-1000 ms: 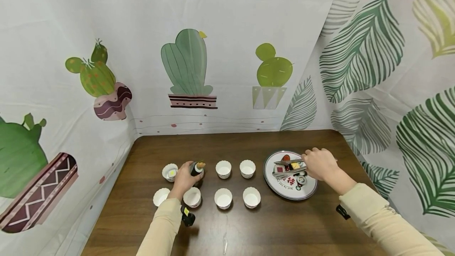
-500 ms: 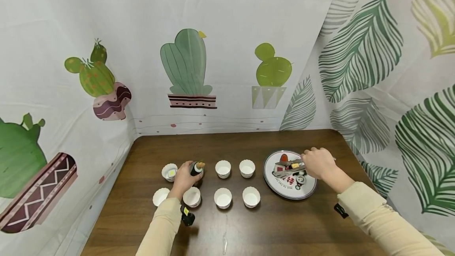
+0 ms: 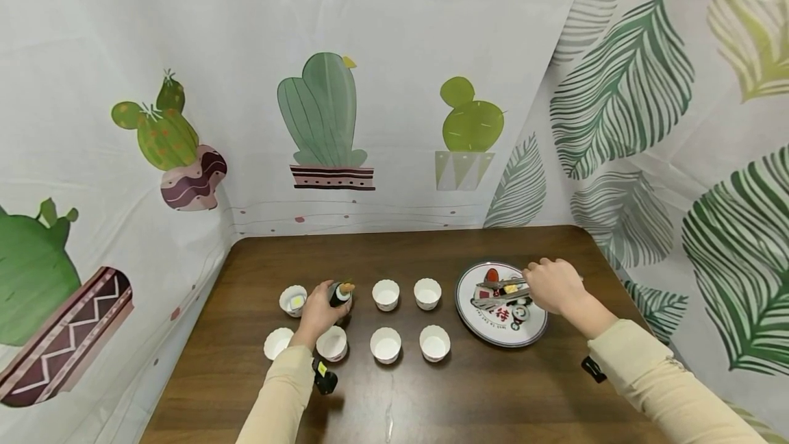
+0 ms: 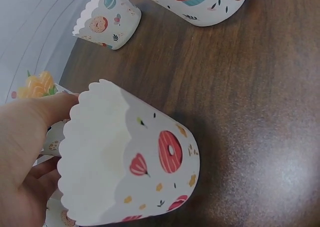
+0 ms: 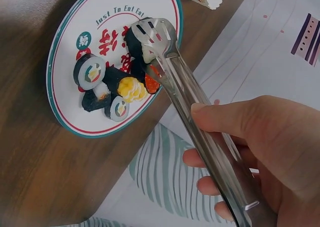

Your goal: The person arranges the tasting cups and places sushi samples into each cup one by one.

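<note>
My left hand (image 3: 316,315) grips a paper cup (image 4: 53,143) in the back row, its thumb and fingers round the side. In the cup sits a dark piece of sushi (image 3: 337,294) with an orange topping (image 4: 36,85). In the left wrist view, an empty paper cup (image 4: 97,152) with a donut print fills the near foreground. Metal serving tongs (image 5: 192,112) are held in my right hand (image 3: 551,286), thumb on one arm and fingers below. Their slotted tips lie over a dark sushi piece (image 5: 133,44) on the round plate (image 5: 62,89), partly hiding it.
More white paper cups (image 3: 385,295) stand in two rows on the wooden table (image 3: 456,403). The back left one holds a small yellow-and-white piece (image 3: 296,302). Several sushi pieces, among them a roll slice (image 5: 90,72), lie on the plate. A printed curtain (image 3: 401,33) hangs behind the table.
</note>
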